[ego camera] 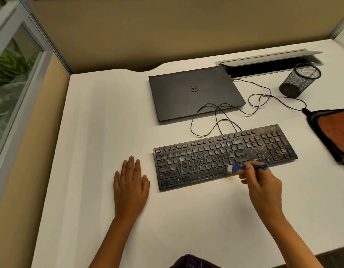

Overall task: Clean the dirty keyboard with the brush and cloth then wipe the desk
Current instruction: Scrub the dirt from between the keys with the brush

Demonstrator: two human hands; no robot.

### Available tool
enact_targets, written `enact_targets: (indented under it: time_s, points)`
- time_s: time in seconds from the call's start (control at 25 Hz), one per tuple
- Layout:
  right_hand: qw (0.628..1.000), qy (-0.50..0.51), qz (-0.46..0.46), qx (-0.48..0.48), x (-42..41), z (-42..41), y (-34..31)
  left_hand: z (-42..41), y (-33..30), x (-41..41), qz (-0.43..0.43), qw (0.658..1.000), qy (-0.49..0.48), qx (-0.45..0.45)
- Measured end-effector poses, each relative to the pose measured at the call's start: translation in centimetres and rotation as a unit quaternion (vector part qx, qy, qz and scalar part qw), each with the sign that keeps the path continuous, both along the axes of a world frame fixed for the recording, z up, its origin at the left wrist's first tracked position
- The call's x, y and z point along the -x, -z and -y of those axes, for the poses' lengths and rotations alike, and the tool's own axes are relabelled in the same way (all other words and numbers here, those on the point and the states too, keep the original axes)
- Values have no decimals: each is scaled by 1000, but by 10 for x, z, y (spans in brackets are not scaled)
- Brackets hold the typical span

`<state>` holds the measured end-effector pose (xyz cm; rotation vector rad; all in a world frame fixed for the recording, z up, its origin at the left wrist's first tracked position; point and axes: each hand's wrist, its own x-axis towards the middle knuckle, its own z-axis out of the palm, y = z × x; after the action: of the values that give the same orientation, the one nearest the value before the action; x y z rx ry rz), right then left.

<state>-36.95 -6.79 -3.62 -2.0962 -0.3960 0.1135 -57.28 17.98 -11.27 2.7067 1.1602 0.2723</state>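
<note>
Meanwhile right hand (261, 182) pinches brush (246, 168) on keyboard (223, 156); left hand (131, 183) flat; cable (221, 117), laptop (194, 93) behind.

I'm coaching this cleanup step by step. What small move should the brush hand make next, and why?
Probably sweep the brush, held by the right hand, rightward toward the number pad: the keyboard shows its heaviest brown crumbs there, while the bristles sit near the space bar's right end.

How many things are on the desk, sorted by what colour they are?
Black: 3, the keyboard, the laptop and the mesh pen cup.
Blue: 1, the brush, held in the right hand.
Orange: 1, the cloth.
Total: 5 things. The left hand just rests flat on the desk.
</note>
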Motion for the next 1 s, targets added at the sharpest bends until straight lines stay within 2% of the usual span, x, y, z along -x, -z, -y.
enact_targets:
  time_s: [0.08, 0.16, 0.24, 0.4, 0.48, 0.6, 0.84, 1.0]
  points:
    - [999, -38, 8, 15, -4, -2, 2, 0, -1, -1, -2, 1000, -4, 3]
    - [989, -105, 43, 92, -9, -2, 6, 1, -1, -1, -3, 1000, -5, 5]
    - [977, -153, 39, 142, -14, -3, 4, 1, -1, -1, -5, 1000, -7, 6]
    - [983, -137, 62, 103, -19, 0, 1, 1, -2, -1, -5, 1000, -10, 5]
    - [978, -160, 73, 114, -14, -1, 5, 2, -1, -1, -3, 1000, -13, 1]
    - [977, -171, 37, 123, -8, 2, 13, 1, 0, -1, 2, 1000, -15, -2]
    - [989, -142, 24, 27, -3, 1, 10, 1, -1, -3, 15, 1000, -18, -7]
    - [980, -195, 11, 45, 12, -12, 16, 1, -1, -3, 17, 1000, -21, -4]
